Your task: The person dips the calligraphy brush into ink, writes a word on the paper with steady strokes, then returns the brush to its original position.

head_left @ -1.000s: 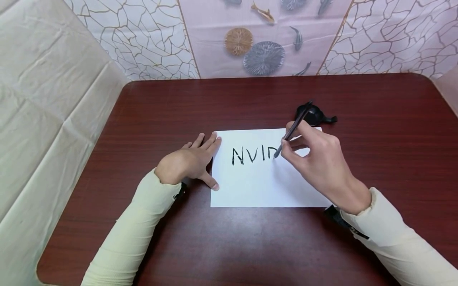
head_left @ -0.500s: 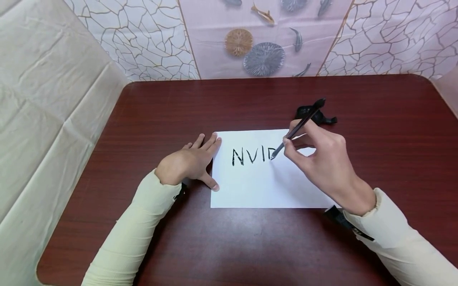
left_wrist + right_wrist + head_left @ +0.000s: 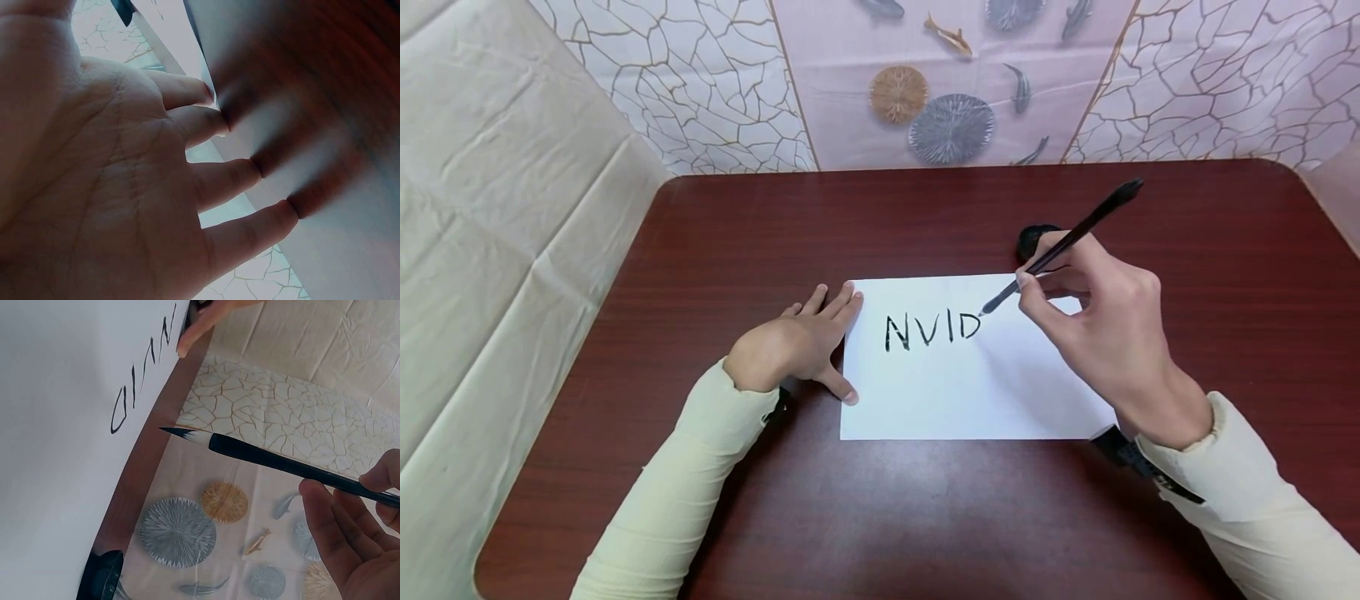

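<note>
My right hand (image 3: 1105, 333) pinches a dark calligraphy brush (image 3: 1078, 229) between thumb and fingers, the handle slanting up to the right. Beside the last of the black letters NVID (image 3: 934, 330) is the brush's point. In the right wrist view the bristles (image 3: 187, 434) are white with an inky black tip, apart from the letters. A white sheet of paper (image 3: 925, 400) lies under both hands' work. My left hand (image 3: 790, 343) rests at its left edge, fingers spread and thumb on the paper.
Just behind the right hand sits a small black dish (image 3: 1032, 243), partly hidden by it; the right wrist view shows its side too. The reddish-brown table (image 3: 775, 225) ends at a patterned cloth (image 3: 715, 92) at the back. Pale cloth (image 3: 512, 208) hangs on the left.
The curve of the D has been joined up at its lower right. My right hand has shifted right with the brush, which leans further over. My left hand stays put.
</note>
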The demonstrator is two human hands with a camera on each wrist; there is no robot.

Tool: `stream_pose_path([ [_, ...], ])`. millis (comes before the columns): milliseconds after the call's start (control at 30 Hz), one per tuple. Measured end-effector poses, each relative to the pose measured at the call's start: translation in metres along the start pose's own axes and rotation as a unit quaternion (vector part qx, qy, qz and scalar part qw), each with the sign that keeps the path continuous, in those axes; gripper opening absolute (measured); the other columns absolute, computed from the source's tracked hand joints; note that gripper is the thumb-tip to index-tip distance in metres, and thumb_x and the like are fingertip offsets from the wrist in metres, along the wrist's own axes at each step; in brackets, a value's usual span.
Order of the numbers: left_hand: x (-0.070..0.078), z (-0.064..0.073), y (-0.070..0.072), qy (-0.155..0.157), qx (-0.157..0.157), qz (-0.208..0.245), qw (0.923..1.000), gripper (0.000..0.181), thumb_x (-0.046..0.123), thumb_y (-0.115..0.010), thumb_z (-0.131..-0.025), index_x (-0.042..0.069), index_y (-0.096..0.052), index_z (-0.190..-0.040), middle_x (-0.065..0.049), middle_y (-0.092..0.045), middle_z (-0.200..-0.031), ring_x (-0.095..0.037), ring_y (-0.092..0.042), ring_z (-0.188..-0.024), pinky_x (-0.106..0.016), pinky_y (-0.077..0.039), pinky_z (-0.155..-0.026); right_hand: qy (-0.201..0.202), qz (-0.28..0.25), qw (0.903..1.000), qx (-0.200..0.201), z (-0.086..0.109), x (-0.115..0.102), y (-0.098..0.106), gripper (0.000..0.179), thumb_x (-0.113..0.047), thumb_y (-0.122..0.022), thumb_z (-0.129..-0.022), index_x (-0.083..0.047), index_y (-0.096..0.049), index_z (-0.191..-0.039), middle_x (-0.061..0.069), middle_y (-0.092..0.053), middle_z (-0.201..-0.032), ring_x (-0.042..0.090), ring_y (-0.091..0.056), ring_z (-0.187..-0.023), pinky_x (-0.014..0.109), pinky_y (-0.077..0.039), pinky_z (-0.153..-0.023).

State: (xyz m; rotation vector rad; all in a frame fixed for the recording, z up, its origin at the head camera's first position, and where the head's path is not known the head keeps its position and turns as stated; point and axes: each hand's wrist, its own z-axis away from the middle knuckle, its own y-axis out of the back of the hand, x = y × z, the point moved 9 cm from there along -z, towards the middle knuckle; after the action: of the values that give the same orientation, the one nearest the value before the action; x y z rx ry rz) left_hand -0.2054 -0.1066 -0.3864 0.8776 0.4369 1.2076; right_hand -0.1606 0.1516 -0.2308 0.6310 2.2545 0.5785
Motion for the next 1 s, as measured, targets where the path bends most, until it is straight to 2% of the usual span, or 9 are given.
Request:
stream_pose_path([
  [200,0.000,-0.001,-0.001,-0.001,0.000,-0.006,1.0000,0.144,0.063,-0.088,-0.077,0.015,0.012,-0.169,-0.004,0.020,-0.176,-0.036,0.016,-0.162,-0.061,-0.010,-0.128,-0.021,-0.005,0.9995,0.024,0.001,0.008,0.001,0.025,0.009,-0.072,-0.089,0.003,-0.069,-0.113,0.007,-0.078,-0.097,-0.019,-0.063,-0.087,0.005,-0.048,-0.074],
  [533,0.000,-0.001,-0.002,-0.001,0.000,-0.012,0.9999,0.144,0.064,-0.088,-0.077,0.014,0.011,-0.170,-0.005,0.019,-0.176,-0.037,0.014,-0.162,-0.061,-0.012,-0.128,-0.025,-0.004,0.9997,0.003,0.001,0.019,-0.008,0.027,0.010,-0.070,-0.090,0.003,-0.068,-0.116,0.008,-0.077,-0.101,-0.018,-0.063,-0.089,0.006,-0.051,-0.083],
  [1000,0.002,0.002,0.002,-0.004,0.005,-0.004,1.0000,0.144,0.061,-0.089,-0.077,0.014,0.010,-0.170,-0.006,0.019,-0.176,-0.038,0.015,-0.162,-0.062,-0.011,-0.128,-0.043,0.004,0.9991,-0.001,0.002,0.033,-0.013,0.028,0.009,-0.069,-0.090,0.002,-0.067,-0.117,0.007,-0.075,-0.101,-0.020,-0.062,-0.088,0.005,-0.050,-0.082],
])
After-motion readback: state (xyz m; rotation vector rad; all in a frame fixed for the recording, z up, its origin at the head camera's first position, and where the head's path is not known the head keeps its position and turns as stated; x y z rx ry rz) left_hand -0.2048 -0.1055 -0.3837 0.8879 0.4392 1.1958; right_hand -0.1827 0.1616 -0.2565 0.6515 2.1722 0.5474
